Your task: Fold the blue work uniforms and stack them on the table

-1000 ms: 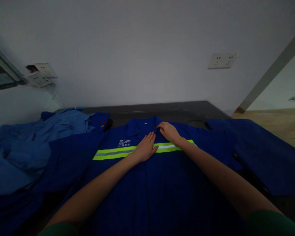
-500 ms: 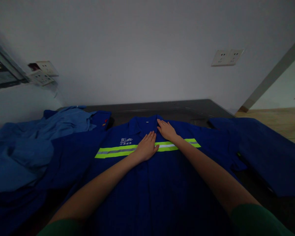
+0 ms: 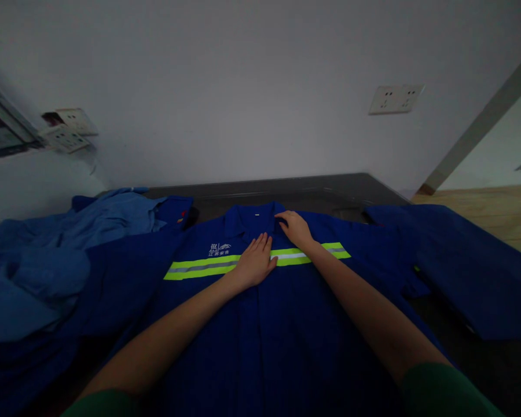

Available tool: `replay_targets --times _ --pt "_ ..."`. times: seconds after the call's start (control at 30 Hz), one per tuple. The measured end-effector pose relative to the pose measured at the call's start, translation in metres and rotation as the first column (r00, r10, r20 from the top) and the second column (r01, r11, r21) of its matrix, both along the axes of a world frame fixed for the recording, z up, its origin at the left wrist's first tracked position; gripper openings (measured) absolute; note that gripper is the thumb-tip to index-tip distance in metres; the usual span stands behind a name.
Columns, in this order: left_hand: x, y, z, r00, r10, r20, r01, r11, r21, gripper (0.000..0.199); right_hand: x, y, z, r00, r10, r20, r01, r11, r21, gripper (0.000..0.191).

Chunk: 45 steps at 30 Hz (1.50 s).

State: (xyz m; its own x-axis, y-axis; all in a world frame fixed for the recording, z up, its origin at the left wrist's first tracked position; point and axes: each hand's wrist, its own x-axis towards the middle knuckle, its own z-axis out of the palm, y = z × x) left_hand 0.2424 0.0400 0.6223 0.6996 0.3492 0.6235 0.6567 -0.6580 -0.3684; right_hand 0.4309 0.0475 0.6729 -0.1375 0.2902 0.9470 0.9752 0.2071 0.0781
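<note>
A dark blue work jacket (image 3: 212,315) is spread out front side up, its collar toward the wall. White lettering marks one side of its chest, and a yellow-green reflective band (image 3: 200,266) crosses it. My left hand (image 3: 255,260) lies flat on the front placket over the band, fingers stretched out and holding nothing. Beside the collar (image 3: 279,209), my right hand (image 3: 296,229) has its fingers bent, with the fingertips closed on the collar's right edge. The lower part of the jacket is very dark.
On the left, light blue garments (image 3: 113,217) lie heaped over darker ones. Another dark blue garment (image 3: 473,260) lies folded flat on the right. The dark table (image 3: 347,184) meets a white wall with sockets (image 3: 396,99).
My right hand has gone from lying flat by the collar to bent fingers at its edge. My left hand stays flat on the jacket. The view has shifted slightly.
</note>
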Motion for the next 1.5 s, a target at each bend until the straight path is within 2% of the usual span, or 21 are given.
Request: replay_targets --times 0.13,0.23,0.43,0.53,0.7,0.8,0.9,1.03,1.2,1.37,1.43,1.5 --pt "0.001 -0.001 -0.002 0.999 0.002 0.05 -0.003 1.0 0.016 0.064 0.0 0.004 0.001 0.996 0.072 0.053 -0.071 0.997 -0.031 0.035" --pt "0.001 -0.001 -0.003 0.997 -0.013 0.081 0.011 1.0 0.027 0.065 -0.001 0.007 0.004 0.992 0.069 0.105 -0.064 0.997 -0.053 0.031" --pt "-0.003 -0.002 0.0 0.992 -0.058 0.111 0.049 0.996 0.077 0.061 -0.001 0.011 0.023 0.969 0.066 0.237 -0.049 0.996 -0.08 0.02" --pt "-0.006 -0.003 0.006 0.992 -0.035 0.124 0.027 0.997 0.07 0.058 0.001 0.016 0.034 0.954 0.13 0.27 -0.096 0.986 -0.135 0.021" --pt "-0.01 0.001 0.014 0.989 -0.018 0.146 0.002 0.994 0.113 0.061 0.01 0.025 0.043 0.923 0.298 0.245 -0.247 0.944 -0.219 0.039" --pt "-0.011 0.004 0.014 0.988 0.004 0.155 -0.026 0.99 0.137 0.063 0.012 0.028 0.043 0.909 0.33 0.254 -0.263 0.928 -0.265 0.033" --pt "-0.011 0.005 0.015 0.982 0.048 0.18 -0.072 0.989 0.128 0.063 0.003 0.03 0.043 0.927 0.268 0.262 -0.195 0.942 -0.274 0.018" --pt "-0.012 0.009 0.016 0.984 0.088 0.155 -0.106 0.989 0.108 0.063 -0.014 0.037 0.041 0.962 0.107 0.252 -0.052 0.975 -0.215 0.014" --pt "-0.01 0.016 0.015 0.989 0.104 0.103 -0.11 0.993 0.051 0.064 -0.021 0.043 0.027 0.968 -0.008 0.252 0.044 0.99 -0.137 0.034" --pt "-0.008 0.021 0.013 0.993 0.061 0.104 -0.062 0.998 0.007 0.065 -0.02 0.034 0.022 0.976 -0.031 0.214 0.063 0.987 -0.144 0.049" --pt "-0.01 0.02 0.018 0.994 0.045 0.104 -0.045 0.999 -0.01 0.063 -0.02 0.028 0.021 0.984 -0.05 0.17 0.073 0.988 -0.136 0.051" --pt "-0.018 0.02 0.03 0.994 0.0 0.114 0.002 1.0 -0.017 0.056 -0.022 0.023 0.017 0.985 -0.082 0.149 0.105 0.983 -0.149 0.049"
